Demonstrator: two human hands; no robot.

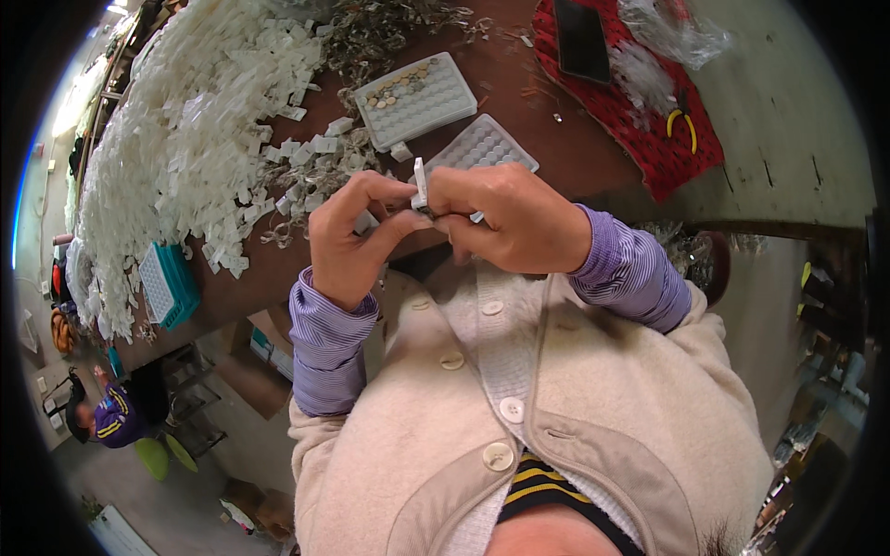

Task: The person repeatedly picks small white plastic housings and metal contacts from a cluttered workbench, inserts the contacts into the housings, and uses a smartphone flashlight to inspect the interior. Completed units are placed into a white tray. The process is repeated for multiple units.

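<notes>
A small white rectangular card (419, 181) stands on edge between my two hands, in front of my chest. My left hand (350, 236) pinches near its lower end with thumb and forefinger. From the other side my right hand (514, 215), fingers curled, presses against the same card. Something tiny and greyish shows between the fingertips, too small to name. Just beyond the hands lies a pale tray with round cells (505, 153). Behind it is another white tray (431, 109), with several small round tan and grey pieces in its upper cells.
Small clear bags and white cards form a large heap (185, 120) on the left. Tangled chains (380, 32) lie at the back. A black phone (582, 42) and yellow-handled pliers (681, 122) rest on a red cloth (640, 157). Stacked teal trays (171, 283) stand left; another person (116, 412) is beyond.
</notes>
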